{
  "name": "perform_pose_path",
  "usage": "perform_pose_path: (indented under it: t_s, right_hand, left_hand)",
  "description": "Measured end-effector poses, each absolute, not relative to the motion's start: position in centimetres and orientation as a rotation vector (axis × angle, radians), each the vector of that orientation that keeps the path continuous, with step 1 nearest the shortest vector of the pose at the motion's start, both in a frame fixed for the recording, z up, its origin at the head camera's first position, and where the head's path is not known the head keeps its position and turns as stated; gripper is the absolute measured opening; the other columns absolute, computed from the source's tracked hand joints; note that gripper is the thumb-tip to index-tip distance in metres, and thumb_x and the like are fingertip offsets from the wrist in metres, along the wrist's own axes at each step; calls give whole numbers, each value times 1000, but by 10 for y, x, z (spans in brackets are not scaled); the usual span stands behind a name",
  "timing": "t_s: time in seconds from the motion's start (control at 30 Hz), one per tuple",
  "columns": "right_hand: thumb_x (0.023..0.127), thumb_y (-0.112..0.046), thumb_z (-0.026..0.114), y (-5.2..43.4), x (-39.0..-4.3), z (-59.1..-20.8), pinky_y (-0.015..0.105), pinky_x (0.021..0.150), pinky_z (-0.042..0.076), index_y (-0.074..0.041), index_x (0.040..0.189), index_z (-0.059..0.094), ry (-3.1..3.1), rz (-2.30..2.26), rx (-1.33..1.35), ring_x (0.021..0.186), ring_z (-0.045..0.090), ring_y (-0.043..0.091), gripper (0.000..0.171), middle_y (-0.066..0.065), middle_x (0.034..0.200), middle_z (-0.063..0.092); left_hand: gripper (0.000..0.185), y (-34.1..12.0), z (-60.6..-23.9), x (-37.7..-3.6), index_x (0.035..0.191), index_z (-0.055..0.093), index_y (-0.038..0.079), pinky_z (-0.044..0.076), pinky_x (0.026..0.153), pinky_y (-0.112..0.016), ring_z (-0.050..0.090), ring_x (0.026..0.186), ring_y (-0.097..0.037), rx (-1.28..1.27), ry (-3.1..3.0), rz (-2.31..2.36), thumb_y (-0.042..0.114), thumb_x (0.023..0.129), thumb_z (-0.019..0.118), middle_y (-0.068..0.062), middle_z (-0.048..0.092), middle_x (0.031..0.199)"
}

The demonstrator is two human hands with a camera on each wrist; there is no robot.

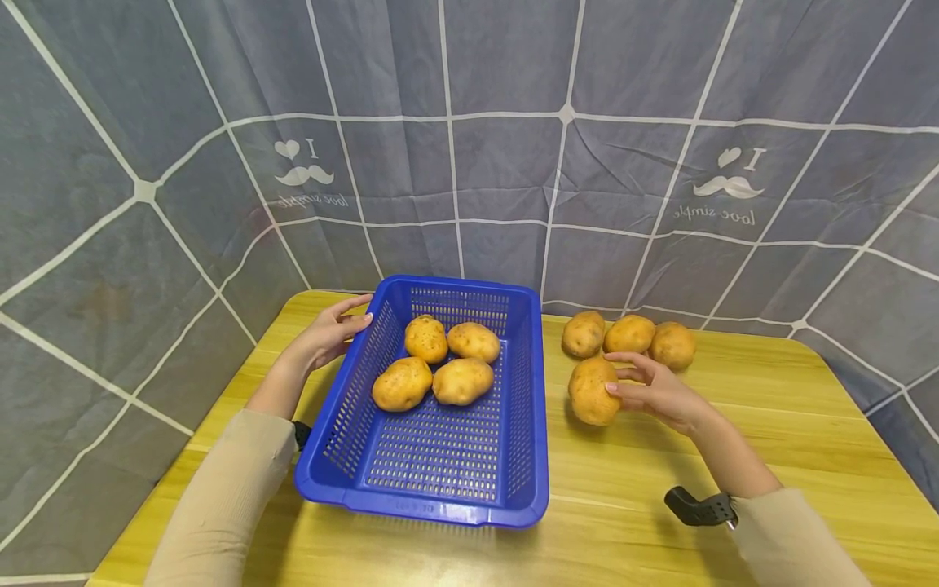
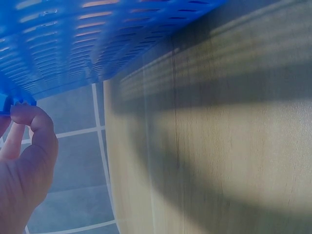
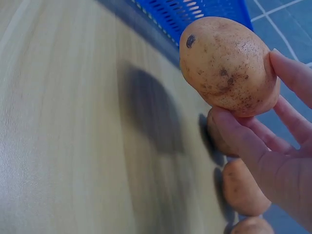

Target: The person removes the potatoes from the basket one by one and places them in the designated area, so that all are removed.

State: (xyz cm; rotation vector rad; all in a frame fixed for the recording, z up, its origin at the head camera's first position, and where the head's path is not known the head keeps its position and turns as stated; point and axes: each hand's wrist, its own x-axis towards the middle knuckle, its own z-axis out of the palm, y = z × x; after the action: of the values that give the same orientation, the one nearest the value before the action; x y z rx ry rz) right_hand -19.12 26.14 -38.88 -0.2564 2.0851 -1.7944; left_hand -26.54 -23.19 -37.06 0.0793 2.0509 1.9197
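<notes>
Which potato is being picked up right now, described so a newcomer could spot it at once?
Start at the blue basket on the wooden table, then look just to its right. The potato there is held in the fingers of the right hand. Unlike the three potatoes lined up behind it near the curtain, it sits alone, nearest the person, and is the only one gripped.

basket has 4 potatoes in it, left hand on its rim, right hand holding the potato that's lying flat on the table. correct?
Not quite. The blue basket does hold four potatoes and the left hand grips its rim, but the potato in the right hand is lifted clear of the table; the right wrist view shows its shadow below it.
</notes>
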Motion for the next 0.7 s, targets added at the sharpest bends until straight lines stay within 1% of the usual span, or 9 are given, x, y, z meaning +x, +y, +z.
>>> perform_pose_path:
  t_s: [0.17, 0.33, 0.43, 0.6, 0.7]
  right_hand:
    - [89, -6, 62, 264, -194, -399, 35, 78, 53, 5, 135, 33, 2071, -1833, -236, 90, 59, 14, 56, 21, 117, 41]
    - [88, -6, 63, 265, -197, -409, 37, 79, 52, -5, 130, 43, 2051, -1859, -208, 89, 60, 14, 47, 16, 113, 45]
    - [88, -6, 63, 266, -198, -413, 37, 79, 52, -8, 128, 45, 2038, -1870, -196, 89, 59, 14, 44, 15, 113, 45]
    - [89, -7, 62, 267, -199, -418, 35, 80, 52, -4, 132, 41, 2041, -1873, -185, 92, 59, 13, 48, 18, 119, 43]
    - [90, -7, 61, 267, -201, -419, 34, 80, 52, 0, 135, 37, 2054, -1869, -176, 92, 59, 12, 51, 23, 123, 40]
  left_hand:
    - [61, -232, -371, -265, 149, 19, 8, 53, 73, -27, 60, 79, -10, 81, 2046, 1922, 12, 96, 51, 0, 58, 94]
    - [61, -232, -371, -265, 149, 20, 8, 53, 74, -26, 61, 79, -10, 73, 2044, 1919, 12, 96, 51, -1, 57, 94]
    - [61, -232, -371, -264, 149, 20, 8, 53, 74, -27, 62, 79, -11, 67, 2031, 1926, 12, 96, 51, 0, 59, 93]
    - [61, -233, -371, -264, 149, 18, 6, 53, 73, -26, 62, 78, -10, 99, 2017, 1940, 11, 97, 50, 2, 61, 92]
    - [61, -232, -371, -264, 149, 18, 5, 53, 73, -26, 62, 78, -10, 108, 2021, 1941, 11, 97, 50, 1, 60, 92]
